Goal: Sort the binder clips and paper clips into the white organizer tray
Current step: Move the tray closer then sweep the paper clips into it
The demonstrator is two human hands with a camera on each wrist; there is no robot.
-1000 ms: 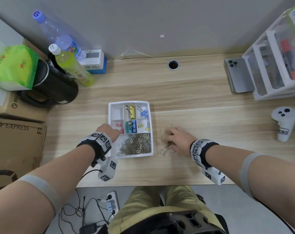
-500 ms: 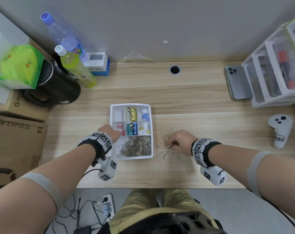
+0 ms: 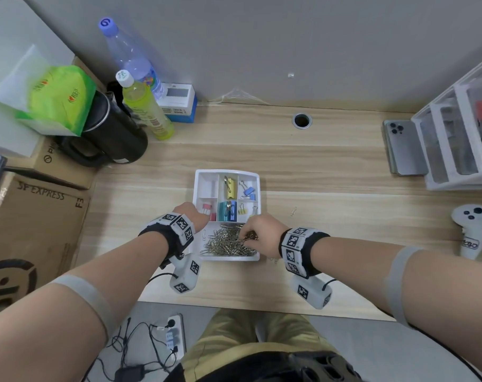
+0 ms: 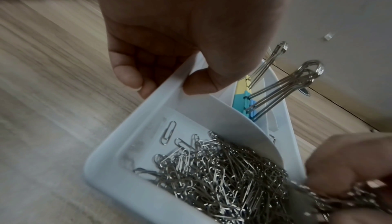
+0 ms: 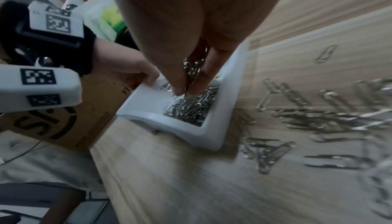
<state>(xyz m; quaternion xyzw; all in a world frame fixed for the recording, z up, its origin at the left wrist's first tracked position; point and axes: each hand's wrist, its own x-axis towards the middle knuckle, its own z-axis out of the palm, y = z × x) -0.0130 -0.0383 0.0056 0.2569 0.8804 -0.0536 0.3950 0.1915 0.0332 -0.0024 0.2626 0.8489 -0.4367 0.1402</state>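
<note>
The white organizer tray (image 3: 255, 177) lies mid-desk, with coloured binder clips (image 3: 230, 186) in its small back compartments and a heap of silver paper clips (image 3: 223, 242) in its wide front one. My left hand (image 3: 191, 215) pinches the tray's left wall (image 4: 169, 90), thumb inside, fingers outside. My right hand (image 3: 257, 230) hovers over the front compartment, pinching a bunch of paper clips (image 5: 192, 71) just above the heap (image 5: 191, 108). More loose paper clips (image 5: 318, 118) lie on the desk right of the tray. A single clip (image 3: 293, 210) lies farther right.
Bottles (image 3: 143, 106), a black jug (image 3: 110, 133) and cardboard boxes (image 3: 33, 216) crowd the left side. A phone (image 3: 403, 147) and clear drawer unit (image 3: 460, 139) stand at the right, with a white controller (image 3: 471, 230) nearer. A cable hole (image 3: 302, 120) sits at the back.
My right hand gathered paper clips from the desk and moved left with them over the tray's front compartment. The left hand stayed on the tray's left wall.
</note>
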